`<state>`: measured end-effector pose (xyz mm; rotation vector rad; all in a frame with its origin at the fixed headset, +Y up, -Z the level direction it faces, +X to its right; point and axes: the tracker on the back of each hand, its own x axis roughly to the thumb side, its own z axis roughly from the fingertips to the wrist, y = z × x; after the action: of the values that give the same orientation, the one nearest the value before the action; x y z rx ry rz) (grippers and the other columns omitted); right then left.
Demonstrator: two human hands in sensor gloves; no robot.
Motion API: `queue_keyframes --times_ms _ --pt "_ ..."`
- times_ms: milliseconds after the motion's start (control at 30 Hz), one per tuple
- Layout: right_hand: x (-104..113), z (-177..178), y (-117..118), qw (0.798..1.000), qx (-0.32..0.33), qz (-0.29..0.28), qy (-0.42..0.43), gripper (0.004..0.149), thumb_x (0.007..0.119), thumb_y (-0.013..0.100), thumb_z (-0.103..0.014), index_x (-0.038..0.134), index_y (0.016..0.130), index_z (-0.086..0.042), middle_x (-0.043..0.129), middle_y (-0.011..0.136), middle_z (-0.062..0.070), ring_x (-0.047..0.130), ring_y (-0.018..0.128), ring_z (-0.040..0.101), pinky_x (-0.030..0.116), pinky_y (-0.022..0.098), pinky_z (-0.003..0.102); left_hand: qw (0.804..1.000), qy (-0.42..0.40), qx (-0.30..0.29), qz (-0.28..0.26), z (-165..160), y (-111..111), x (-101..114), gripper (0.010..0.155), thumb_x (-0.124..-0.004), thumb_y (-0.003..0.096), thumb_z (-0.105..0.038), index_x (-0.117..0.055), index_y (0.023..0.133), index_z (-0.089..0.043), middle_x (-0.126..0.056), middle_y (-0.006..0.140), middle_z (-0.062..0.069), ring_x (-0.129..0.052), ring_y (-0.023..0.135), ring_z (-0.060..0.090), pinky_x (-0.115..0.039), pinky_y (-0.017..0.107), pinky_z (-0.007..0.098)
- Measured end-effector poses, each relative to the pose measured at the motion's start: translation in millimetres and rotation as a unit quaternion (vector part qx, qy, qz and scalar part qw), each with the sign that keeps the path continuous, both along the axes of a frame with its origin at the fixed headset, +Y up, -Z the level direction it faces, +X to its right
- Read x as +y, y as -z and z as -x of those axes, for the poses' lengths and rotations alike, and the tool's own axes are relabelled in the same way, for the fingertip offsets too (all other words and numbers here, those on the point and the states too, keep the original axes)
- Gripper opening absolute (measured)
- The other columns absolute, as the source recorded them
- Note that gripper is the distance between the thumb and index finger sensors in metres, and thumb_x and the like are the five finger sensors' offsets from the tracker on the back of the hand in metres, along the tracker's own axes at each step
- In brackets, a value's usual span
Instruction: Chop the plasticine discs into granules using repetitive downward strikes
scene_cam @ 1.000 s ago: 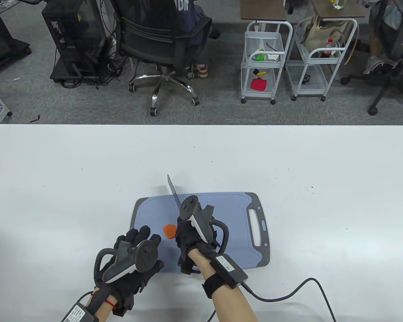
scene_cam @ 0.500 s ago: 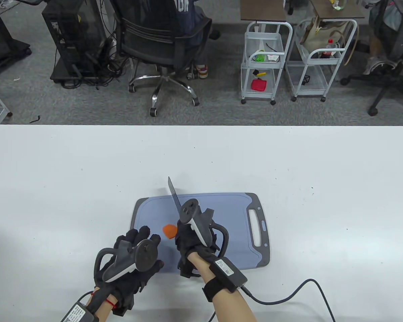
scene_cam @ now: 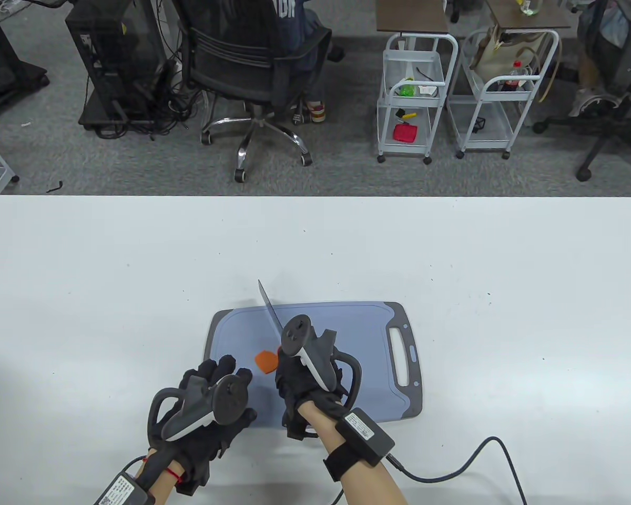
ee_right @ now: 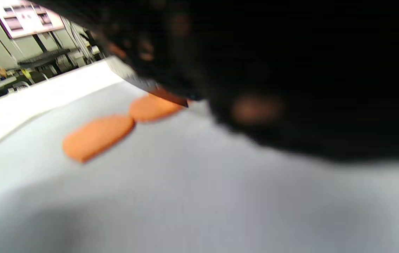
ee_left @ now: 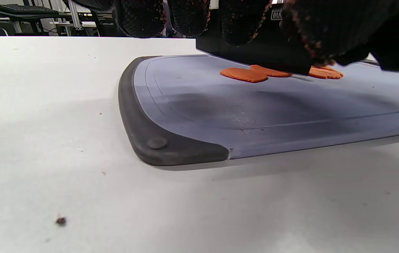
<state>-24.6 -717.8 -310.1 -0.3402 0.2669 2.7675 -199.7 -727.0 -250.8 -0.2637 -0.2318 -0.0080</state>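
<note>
Flat orange plasticine discs [scene_cam: 265,362] lie on a blue-grey cutting board [scene_cam: 357,326]; they also show in the left wrist view [ee_left: 243,74] and the right wrist view [ee_right: 97,136]. My right hand [scene_cam: 294,376] grips a knife [scene_cam: 270,309] whose blade points away over the board's far edge and comes down at the discs. The blade's dark flat side shows in the left wrist view [ee_left: 255,52], resting on the discs. My left hand [scene_cam: 215,379] rests on the board's near-left corner with its fingers spread flat, holding nothing.
The board's handle slot [scene_cam: 401,347] is at its right end. A black cable [scene_cam: 468,457] runs from my right wrist across the white table [scene_cam: 110,273]. Beyond the far edge stand an office chair [scene_cam: 252,68] and white carts [scene_cam: 413,89].
The knife tip has swung slightly left and toward me, and my right hand has shifted a little nearer. My left hand and the discs have stayed put.
</note>
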Motion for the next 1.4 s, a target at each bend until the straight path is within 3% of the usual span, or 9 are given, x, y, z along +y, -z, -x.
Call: queue_keyframes --times_ms 267,500,633,733,800,1067,1167,1300,1400 --pt "-11.5 -6.0 6.8 0.999 -0.010 -0.020 0.032 0.052 0.074 0.047 -0.048 0.089 0.069 -0.003 0.101 0.028 0.000 0.106 -0.011 0.017 0.091 -0.002 0.044 1.000 0.001 0.002 0.004 0.1 -1.3 0.2 0.078 -0.066 0.0388 -0.063 -0.058 0.110 -0.031 -0.049 0.125 0.013 -0.058 0.109 0.049 -0.047 0.075 0.066" --pt "6.0 4.5 -1.8 1.000 0.012 -0.007 -0.005 0.053 0.074 0.048 -0.048 0.090 0.072 -0.003 0.102 0.031 0.003 0.107 -0.008 0.019 0.091 0.000 0.044 1.000 -0.001 0.001 0.002 0.3 -0.7 1.0 0.078 -0.066 0.0389 -0.063 -0.058 0.110 -0.031 -0.048 0.125 0.013 -0.058 0.109 0.049 -0.047 0.075 0.066" --pt "-5.7 11.1 4.9 0.999 0.004 0.017 -0.032 0.053 0.074 0.048 -0.047 0.089 0.070 -0.001 0.101 0.028 0.002 0.107 -0.010 0.018 0.091 -0.002 0.045 1.000 0.002 0.001 0.004 0.6 -1.1 1.3 0.078 -0.066 0.0388 -0.063 -0.058 0.110 -0.031 -0.049 0.125 0.013 -0.058 0.109 0.049 -0.047 0.075 0.066" --pt "-15.1 13.6 7.1 0.999 -0.002 -0.036 -0.037 0.053 0.075 0.047 -0.048 0.089 0.068 -0.002 0.101 0.026 0.001 0.106 -0.012 0.018 0.091 -0.003 0.044 1.000 -0.007 0.007 -0.001 3.0 -0.9 5.1 0.078 -0.066 0.0388 -0.063 -0.058 0.110 -0.031 -0.048 0.125 0.013 -0.058 0.109 0.049 -0.047 0.075 0.066" --pt "-14.7 18.3 11.4 0.999 -0.008 -0.027 -0.046 0.053 0.075 0.047 -0.048 0.089 0.069 -0.002 0.100 0.027 0.001 0.106 -0.012 0.018 0.091 -0.003 0.044 1.000 -0.016 0.009 -0.007 3.7 -1.6 7.3 0.078 -0.066 0.0388 -0.063 -0.058 0.110 -0.031 -0.049 0.125 0.013 -0.058 0.109 0.049 -0.047 0.075 0.066" --pt "6.9 8.5 6.9 1.000 0.008 0.016 -0.025 0.053 0.073 0.048 -0.048 0.090 0.072 -0.004 0.102 0.030 0.003 0.107 -0.008 0.019 0.091 -0.001 0.044 1.000 -0.011 0.002 -0.010 3.8 -2.9 8.6 0.078 -0.066 0.0388 -0.063 -0.058 0.110 -0.031 -0.048 0.125 0.013 -0.058 0.109 0.049 -0.047 0.075 0.067" --pt "-5.1 7.8 8.8 0.999 0.006 0.031 -0.027 0.054 0.073 0.048 -0.048 0.090 0.071 -0.002 0.102 0.030 0.003 0.107 -0.008 0.019 0.091 -0.001 0.045 1.000 -0.008 0.003 -0.007 3.4 -2.3 7.4 0.078 -0.066 0.0388 -0.063 -0.058 0.110 -0.031 -0.048 0.125 0.013 -0.058 0.109 0.049 -0.047 0.075 0.066" --pt "-20.8 8.0 9.4 1.000 -0.002 -0.027 -0.008 0.054 0.074 0.047 -0.048 0.089 0.068 -0.001 0.101 0.026 0.001 0.106 -0.012 0.018 0.091 -0.003 0.045 1.000 -0.002 0.005 -0.004 3.6 -1.8 6.9 0.078 -0.066 0.0388 -0.063 -0.058 0.110 -0.031 -0.049 0.125 0.013 -0.058 0.109 0.049 -0.047 0.075 0.067" --pt "-23.4 5.3 16.0 1.000 -0.011 -0.022 0.011 0.053 0.074 0.047 -0.049 0.090 0.068 -0.003 0.101 0.026 0.000 0.106 -0.012 0.018 0.091 -0.002 0.044 1.000 -0.007 0.007 -0.004 4.0 -1.8 6.6 0.078 -0.066 0.0388 -0.063 -0.058 0.110 -0.031 -0.049 0.125 0.013 -0.058 0.109 0.049 -0.047 0.075 0.066"
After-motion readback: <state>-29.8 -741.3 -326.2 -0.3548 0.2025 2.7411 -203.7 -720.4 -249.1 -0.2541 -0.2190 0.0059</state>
